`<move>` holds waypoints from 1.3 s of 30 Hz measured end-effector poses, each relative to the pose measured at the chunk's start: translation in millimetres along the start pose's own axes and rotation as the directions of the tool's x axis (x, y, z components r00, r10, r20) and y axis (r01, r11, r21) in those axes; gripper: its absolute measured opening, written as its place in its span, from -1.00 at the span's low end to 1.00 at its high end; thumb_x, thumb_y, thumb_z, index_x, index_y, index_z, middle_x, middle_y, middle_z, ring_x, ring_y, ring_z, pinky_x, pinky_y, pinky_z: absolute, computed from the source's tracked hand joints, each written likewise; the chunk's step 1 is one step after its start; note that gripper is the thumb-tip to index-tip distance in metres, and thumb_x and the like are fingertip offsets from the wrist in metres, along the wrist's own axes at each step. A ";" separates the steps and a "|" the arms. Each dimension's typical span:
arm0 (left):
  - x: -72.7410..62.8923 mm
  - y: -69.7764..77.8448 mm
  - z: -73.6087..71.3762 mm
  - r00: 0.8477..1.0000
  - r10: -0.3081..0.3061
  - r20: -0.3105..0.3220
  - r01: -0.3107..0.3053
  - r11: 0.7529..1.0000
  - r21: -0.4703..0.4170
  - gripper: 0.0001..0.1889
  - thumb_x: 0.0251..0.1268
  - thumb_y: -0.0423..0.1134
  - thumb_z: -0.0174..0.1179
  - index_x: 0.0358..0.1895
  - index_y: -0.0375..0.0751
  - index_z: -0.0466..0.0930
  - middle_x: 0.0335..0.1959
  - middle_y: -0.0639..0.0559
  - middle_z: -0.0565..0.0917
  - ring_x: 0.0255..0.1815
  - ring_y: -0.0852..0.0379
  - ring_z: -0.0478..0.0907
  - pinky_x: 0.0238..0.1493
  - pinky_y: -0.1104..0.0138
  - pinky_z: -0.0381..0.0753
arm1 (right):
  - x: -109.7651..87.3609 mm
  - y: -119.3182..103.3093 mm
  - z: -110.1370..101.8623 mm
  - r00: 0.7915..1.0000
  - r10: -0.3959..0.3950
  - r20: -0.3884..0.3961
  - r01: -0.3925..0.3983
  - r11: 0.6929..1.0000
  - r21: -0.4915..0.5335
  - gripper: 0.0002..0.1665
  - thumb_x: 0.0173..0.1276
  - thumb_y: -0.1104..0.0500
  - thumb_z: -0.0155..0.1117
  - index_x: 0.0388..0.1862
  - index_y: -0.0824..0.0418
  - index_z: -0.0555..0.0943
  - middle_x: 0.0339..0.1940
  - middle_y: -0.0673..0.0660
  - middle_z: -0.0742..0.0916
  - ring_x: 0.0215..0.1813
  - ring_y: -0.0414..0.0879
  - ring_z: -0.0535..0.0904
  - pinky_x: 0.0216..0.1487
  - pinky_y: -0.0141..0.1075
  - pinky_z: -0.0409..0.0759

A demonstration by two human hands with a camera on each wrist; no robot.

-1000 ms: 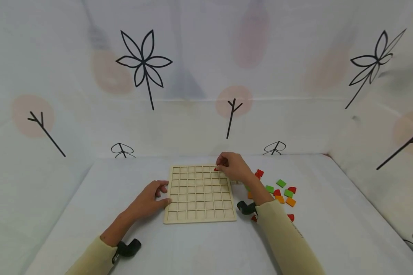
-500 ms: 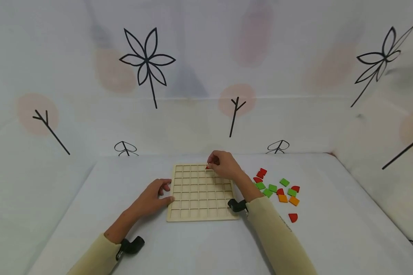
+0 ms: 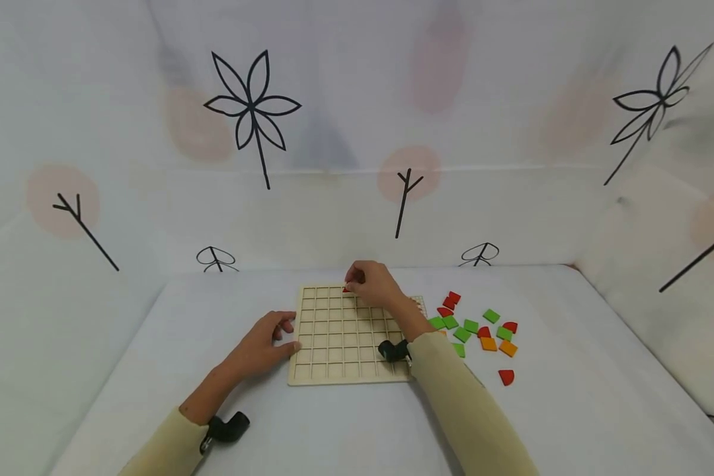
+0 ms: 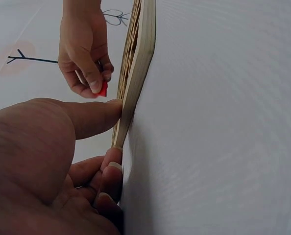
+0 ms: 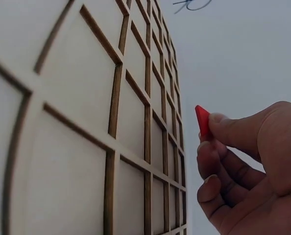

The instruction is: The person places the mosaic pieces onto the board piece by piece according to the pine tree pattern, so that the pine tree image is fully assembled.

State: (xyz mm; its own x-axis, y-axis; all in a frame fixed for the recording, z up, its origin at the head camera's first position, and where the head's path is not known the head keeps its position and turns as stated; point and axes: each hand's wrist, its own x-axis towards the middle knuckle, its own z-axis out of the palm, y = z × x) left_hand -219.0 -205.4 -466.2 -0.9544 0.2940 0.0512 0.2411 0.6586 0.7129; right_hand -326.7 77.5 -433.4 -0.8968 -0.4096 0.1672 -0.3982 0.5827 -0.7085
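Observation:
A square wooden grid board point(image 3: 333, 330) lies on the white table. My left hand point(image 3: 264, 344) rests at its left edge in the head view; the left wrist view shows its straight thumb point(image 4: 99, 117) touching the rim, with bent fingers lower along the same side. Above the far edge, my right hand point(image 3: 373, 284) pinches a small red tile point(image 5: 203, 121) between thumb and fingers. In the right wrist view, one pointed corner of that tile sticks out, and it is apart from the board. Its full outline is hidden by the fingers.
Several loose tiles lie right of the board: green squares point(image 3: 471, 326), orange squares point(image 3: 508, 348) and red pieces point(image 3: 506, 377), some with a rounded side. A patterned pale piece point(image 3: 420, 303) shows partly behind the right forearm. Printed white cloth point(image 3: 309, 218) rises behind the table.
My right hand has moved left along the board's far edge, still pinching the red tile. More loose tiles show beside its forearm. The left hand keeps its place at the board.

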 end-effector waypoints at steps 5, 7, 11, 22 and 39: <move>-0.7 0.8 -0.4 1.000 0.006 0.005 -0.006 1.000 -0.003 -0.35 0.43 -0.23 0.40 0.49 -0.37 0.42 0.04 -0.02 0.57 -0.05 0.08 0.39 -0.03 0.26 0.40 | 7.2 0.8 5.5 0.999 0.032 0.014 -0.032 0.999 -0.022 -0.91 0.54 0.25 0.35 -0.13 0.28 0.69 -0.26 0.09 0.72 -0.22 -0.07 0.60 -0.08 -0.13 0.58; -1.1 0.4 -0.5 1.000 0.007 0.007 -0.007 1.000 -0.006 -0.35 0.43 -0.24 0.39 0.49 -0.38 0.41 0.04 -0.03 0.56 -0.04 0.08 0.39 -0.03 0.26 0.40 | 8.3 1.6 8.2 0.999 0.034 0.009 -0.034 0.999 -0.027 -0.92 0.53 0.26 0.35 -0.16 0.28 0.69 -0.28 0.08 0.71 -0.24 -0.07 0.59 -0.11 -0.14 0.57; -1.1 -1.0 -1.2 1.000 -0.016 0.000 0.016 1.000 0.016 -0.34 0.43 -0.23 0.40 0.50 -0.36 0.41 0.04 -0.01 0.56 -0.04 0.09 0.39 -0.02 0.26 0.40 | 9.2 3.6 13.2 1.000 0.013 -0.012 -0.013 0.999 -0.046 -0.96 0.52 0.29 0.33 -0.18 0.25 0.69 -0.32 0.06 0.71 -0.27 -0.09 0.59 -0.13 -0.16 0.57; 2.5 -1.2 -0.4 1.000 -0.004 -0.001 0.004 1.000 0.018 -0.34 0.43 -0.22 0.41 0.50 -0.36 0.41 0.03 0.01 0.57 -0.05 0.10 0.39 -0.03 0.27 0.40 | 9.8 10.5 10.9 1.000 0.021 0.017 -0.020 0.997 -0.074 -0.89 0.57 0.25 0.31 -0.11 0.18 0.77 -0.25 0.05 0.77 -0.15 -0.04 0.68 0.02 -0.06 0.64; 0.2 -0.7 -0.3 1.000 0.004 0.005 -0.004 1.000 -0.001 -0.34 0.43 -0.21 0.41 0.49 -0.37 0.42 0.02 -0.01 0.55 -0.05 0.09 0.37 -0.05 0.27 0.37 | 11.4 10.8 7.3 0.998 0.047 0.028 -0.045 0.995 -0.087 -0.85 0.57 0.22 0.30 -0.13 0.19 0.80 -0.23 0.07 0.78 -0.12 0.00 0.68 0.02 -0.05 0.63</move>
State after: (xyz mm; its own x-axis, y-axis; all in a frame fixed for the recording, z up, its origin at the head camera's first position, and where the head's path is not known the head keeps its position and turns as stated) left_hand -219.4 -206.0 -466.4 -0.9526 0.3001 0.0509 0.2449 0.6564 0.7135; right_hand -339.9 74.0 -444.1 -0.9090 -0.4008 0.1145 -0.3730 0.6596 -0.6526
